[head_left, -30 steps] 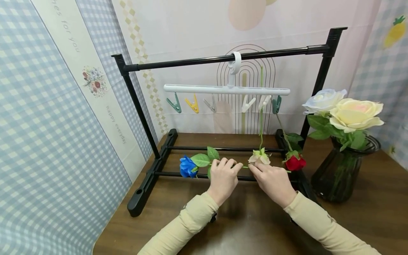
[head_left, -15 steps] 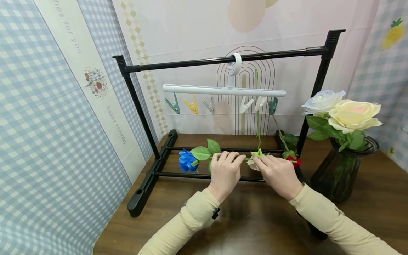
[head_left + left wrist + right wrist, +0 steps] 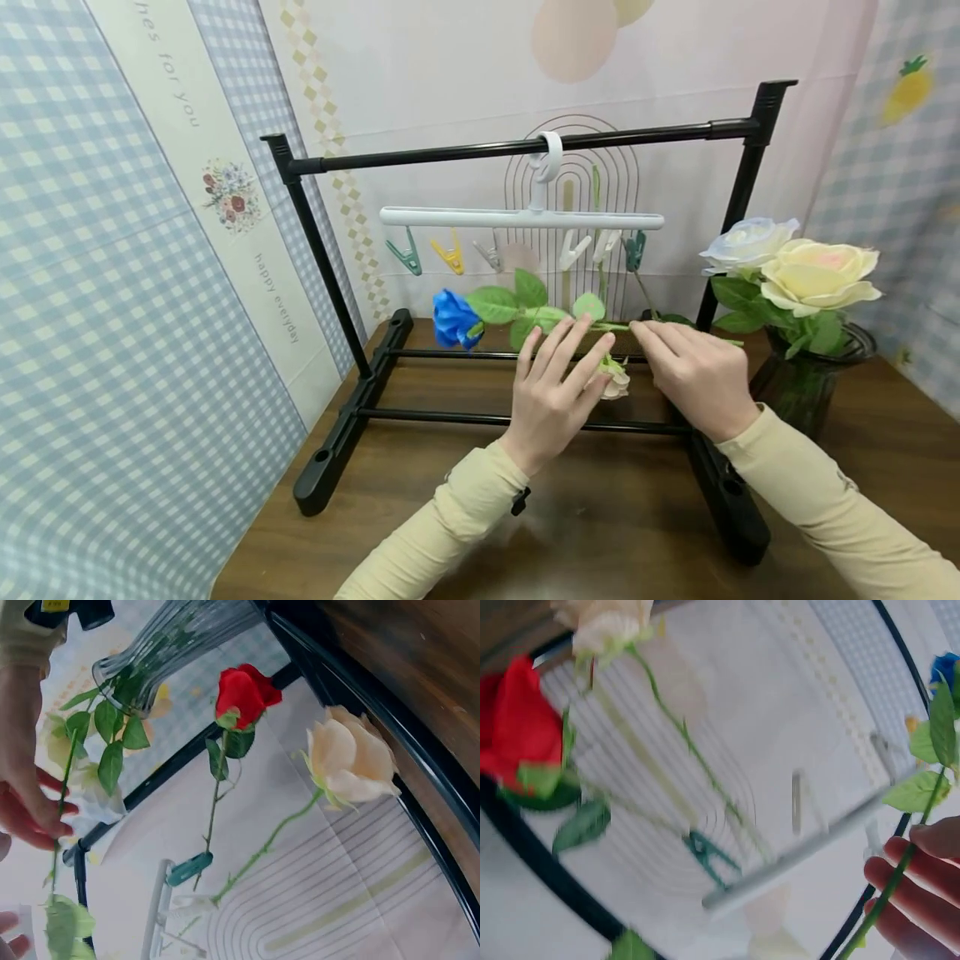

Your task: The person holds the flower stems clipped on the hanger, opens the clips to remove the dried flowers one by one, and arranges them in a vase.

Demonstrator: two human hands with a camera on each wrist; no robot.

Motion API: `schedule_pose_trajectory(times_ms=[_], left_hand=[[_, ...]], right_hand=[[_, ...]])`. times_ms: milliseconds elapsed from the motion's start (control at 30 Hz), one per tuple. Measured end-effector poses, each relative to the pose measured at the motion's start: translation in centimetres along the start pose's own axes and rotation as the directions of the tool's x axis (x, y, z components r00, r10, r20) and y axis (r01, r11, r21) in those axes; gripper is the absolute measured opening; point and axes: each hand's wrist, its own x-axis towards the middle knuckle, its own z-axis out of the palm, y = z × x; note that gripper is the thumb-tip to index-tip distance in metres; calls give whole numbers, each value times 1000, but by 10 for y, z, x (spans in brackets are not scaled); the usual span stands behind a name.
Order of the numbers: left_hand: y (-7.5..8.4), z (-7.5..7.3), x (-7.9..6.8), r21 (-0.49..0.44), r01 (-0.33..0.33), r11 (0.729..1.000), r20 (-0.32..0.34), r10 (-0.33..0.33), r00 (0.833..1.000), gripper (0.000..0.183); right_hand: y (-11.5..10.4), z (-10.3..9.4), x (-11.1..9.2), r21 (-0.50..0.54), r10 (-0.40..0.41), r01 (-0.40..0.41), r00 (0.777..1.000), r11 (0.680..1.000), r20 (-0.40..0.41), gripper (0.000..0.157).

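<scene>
My right hand [image 3: 693, 375] pinches the green stem of a blue rose [image 3: 455, 318], held level in front of the rack. The flower head points left, and the stem's cut end pokes out past the right hand. Just below the leaves is my left hand [image 3: 553, 404], its fingers spread and fairly straight; in the left wrist view its fingertips [image 3: 11, 934] show beside a leaf [image 3: 66, 926]. A cream rose [image 3: 351, 757] and a red rose [image 3: 244, 696] hang head down from clips on a white hanger [image 3: 521, 218]. In the head view the right hand hides the red bloom.
The hanger hooks over a black rack's top bar [image 3: 435, 155]. Green [image 3: 405, 252], yellow [image 3: 450, 253], grey and white clips hang along it without flowers. A dark glass vase [image 3: 795, 383] with pale roses [image 3: 819, 277] stands right of the rack on the wooden table [image 3: 420, 500].
The blue rose has risen from near the rack's lower bars towards the clips. My left fingers have straightened off the stem, while my right hand has moved up and right, still pinching it.
</scene>
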Motion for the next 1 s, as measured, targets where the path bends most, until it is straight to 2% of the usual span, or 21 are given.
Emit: schedule_pose_trajectory(times_ms=[100, 200, 300, 367, 400, 433, 467, 500, 567, 600, 633, 700, 733, 833, 867, 900, 967, 1000], left_hand=[[6, 3, 3, -32, -6, 999, -41, 4, 999, 49], [13, 10, 3, -94, 26, 995, -12, -27, 1000, 52], [23, 19, 1, -186, 88, 979, 106, -69, 992, 59], [31, 26, -1, -268, 159, 950, 226, -99, 969, 67], [35, 29, -1, -320, 207, 925, 292, -112, 950, 72], [39, 33, -2, -364, 265, 893, 369, -123, 921, 78], [43, 36, -3, -405, 327, 854, 445, -129, 886, 84], [47, 40, -2, -435, 389, 812, 519, -127, 845, 89], [54, 47, -1, -479, 511, 714, 654, -98, 750, 98], [57, 50, 0, -491, 560, 668, 706, -72, 705, 100], [61, 54, 1, -491, 598, 633, 750, -43, 661, 102], [67, 61, 5, -498, 678, 540, 810, 11, 586, 104], [69, 64, 7, -496, 715, 493, 831, 32, 555, 103], [76, 72, 14, -464, 809, 360, 878, 66, 474, 99], [78, 75, 16, -447, 836, 318, 890, 69, 450, 98], [80, 77, 19, -433, 854, 289, 899, 70, 432, 96], [83, 81, 24, -417, 872, 256, 908, 66, 414, 95], [85, 83, 26, -415, 874, 253, 908, 59, 414, 95]], right_hand=[[8, -7, 6, 15, 78, -77, 991, 997, -110, 24], [16, -14, 13, 18, 171, -171, 960, 985, -223, 17], [25, -23, 18, 8, 255, -265, 921, 964, -294, 14], [31, -29, 19, 10, 315, -328, 896, 944, -313, 13], [35, -32, 19, 23, 349, -361, 882, 932, -317, 13], [38, -35, 19, 47, 388, -395, 865, 918, -318, 13], [41, -37, 19, 89, 433, -427, 846, 900, -311, 13], [44, -40, 18, 133, 472, -454, 828, 881, -304, 13], [50, -45, 16, 224, 545, -498, 786, 838, -292, 13], [53, -47, 15, 268, 577, -514, 766, 815, -284, 13], [56, -49, 14, 298, 601, -528, 751, 795, -273, 14], [62, -54, 11, 331, 637, -552, 724, 766, -265, 16], [65, -56, 9, 337, 652, -566, 710, 752, -264, 16], [75, -61, 3, 338, 688, -603, 676, 723, -265, 19], [79, -62, 1, 345, 700, -613, 663, 711, -265, 19], [82, -63, -1, 357, 711, -619, 650, 700, -267, 19], [88, -65, -6, 392, 740, -632, 618, 669, -267, 20], [91, -65, -9, 413, 758, -640, 595, 648, -267, 20]])
